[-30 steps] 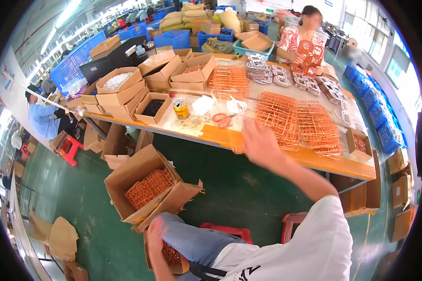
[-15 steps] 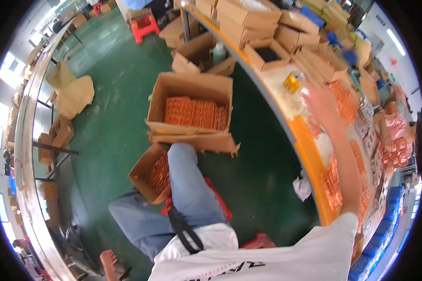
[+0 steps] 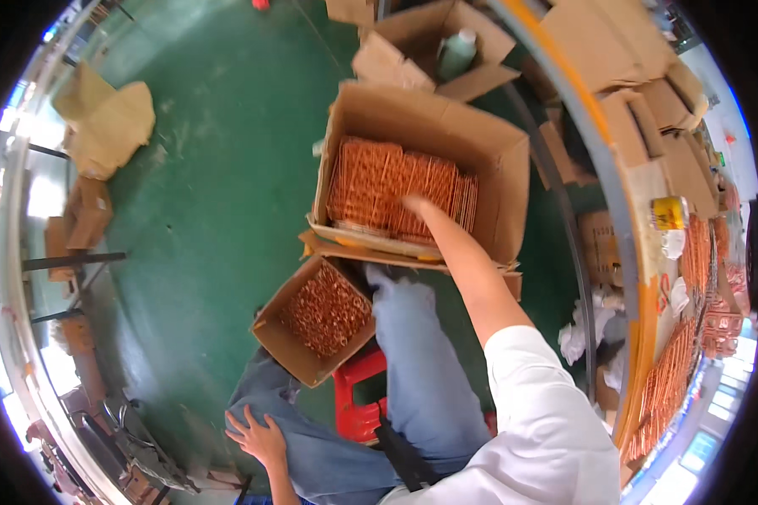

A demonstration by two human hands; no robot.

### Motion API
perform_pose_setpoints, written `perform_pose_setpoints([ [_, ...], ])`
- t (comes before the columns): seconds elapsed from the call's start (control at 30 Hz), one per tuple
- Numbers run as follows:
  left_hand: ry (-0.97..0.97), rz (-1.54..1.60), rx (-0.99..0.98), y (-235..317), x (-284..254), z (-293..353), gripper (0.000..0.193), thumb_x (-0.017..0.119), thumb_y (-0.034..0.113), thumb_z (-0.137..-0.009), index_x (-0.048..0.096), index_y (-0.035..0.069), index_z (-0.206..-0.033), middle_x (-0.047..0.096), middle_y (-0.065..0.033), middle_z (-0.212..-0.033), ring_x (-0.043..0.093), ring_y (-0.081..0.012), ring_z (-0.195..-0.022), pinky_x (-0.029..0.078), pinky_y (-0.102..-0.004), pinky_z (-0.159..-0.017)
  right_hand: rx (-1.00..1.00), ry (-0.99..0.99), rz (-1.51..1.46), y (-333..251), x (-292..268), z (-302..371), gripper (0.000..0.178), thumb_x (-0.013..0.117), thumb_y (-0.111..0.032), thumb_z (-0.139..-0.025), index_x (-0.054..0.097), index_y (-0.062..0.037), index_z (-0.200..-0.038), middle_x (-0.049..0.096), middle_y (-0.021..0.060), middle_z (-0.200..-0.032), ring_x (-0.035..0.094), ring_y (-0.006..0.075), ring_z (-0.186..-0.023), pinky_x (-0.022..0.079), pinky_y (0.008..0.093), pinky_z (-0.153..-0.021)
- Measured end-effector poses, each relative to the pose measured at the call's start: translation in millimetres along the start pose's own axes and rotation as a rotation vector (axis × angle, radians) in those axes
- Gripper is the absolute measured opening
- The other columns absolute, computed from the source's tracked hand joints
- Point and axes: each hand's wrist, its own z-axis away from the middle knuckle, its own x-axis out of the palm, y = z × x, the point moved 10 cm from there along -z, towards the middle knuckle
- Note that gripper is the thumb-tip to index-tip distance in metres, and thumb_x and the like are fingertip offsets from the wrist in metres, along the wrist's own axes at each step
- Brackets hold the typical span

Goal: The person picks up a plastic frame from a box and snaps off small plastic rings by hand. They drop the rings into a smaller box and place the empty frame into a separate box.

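Note:
My right hand [image 3: 416,206] reaches down into a large open cardboard box [image 3: 499,164] on the green floor. Its fingertips rest on a stack of copper-coloured wire racks [image 3: 369,181] standing inside the box. Whether the fingers have closed on a rack is not visible. My left hand [image 3: 257,438] lies on my left thigh with its fingers spread and holds nothing. A smaller cardboard box [image 3: 271,337] full of copper rings [image 3: 327,307] sits between my knees. I sit on a red stool [image 3: 358,396].
A long table with an orange edge [image 3: 640,337] curves along the right, bearing more copper racks [image 3: 669,379] and a yellow roll [image 3: 668,212]. Beyond the big box lie other open cartons [image 3: 446,38]. Flattened cardboard [image 3: 109,122] is at far left, white rags [image 3: 581,332] under the table.
My view has swung from the table down to the floor. My right arm has come off the table and dropped into the large box of racks. My left hand stays on my thigh.

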Motion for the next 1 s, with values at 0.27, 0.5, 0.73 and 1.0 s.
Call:
perform_pose_setpoints([
  [0.27,0.038,-0.134,0.001,13,-17,-42,0.047,0.054,0.020,-0.076,0.045,0.016,-0.122,0.019,-0.0086,-0.141,0.027,-0.0469,-0.120,0.039,-0.0533,-0.085,0.237,0.471,-0.163,9,-21,-84,0.056,0.054,-0.025,-0.086,0.030,0.0016,-0.129,0.056,0.0134,-0.074,0.044,0.0223,-0.047,0.039,0.0368,-0.047],
  [0.5,0.129,0.015,0.021,-8,-18,-24,0.039,0.053,0.015,-0.076,0.050,0.011,-0.115,0.025,-0.0108,-0.138,0.031,-0.0431,-0.120,0.039,-0.0493,-0.086,-0.328,0.531,-0.568,-79,-57,33,0.028,0.055,-0.023,-0.087,0.046,0.0021,-0.095,0.051,0.0100,-0.080,0.049,0.0220,-0.072,0.041,0.0395,-0.067],
  [0.73,-0.165,2.054,0.085,12,-19,2,0.042,0.043,0.027,-0.091,0.037,-0.004,-0.120,0.043,-0.0195,-0.124,0.043,-0.0291,-0.115,0.038,-0.0407,-0.094,-0.731,-0.066,-0.717,-139,21,335,0.016,0.046,-0.019,-0.090,0.047,-0.0037,-0.087,0.052,0.0037,-0.080,0.055,0.0109,-0.067,0.043,0.0224,-0.053],
  [1.0,-0.434,2.160,0.291,92,-63,52,0.037,0.052,0.000,-0.082,0.036,0.004,-0.115,0.057,-0.0121,-0.106,0.059,-0.0168,-0.086,0.053,-0.0315,-0.070,-0.591,-0.627,-0.595,-32,213,402,0.015,0.051,-0.014,-0.087,0.042,-0.0053,-0.096,0.059,0.0112,-0.093,0.061,0.0178,-0.077,0.053,0.0304,-0.067],
])
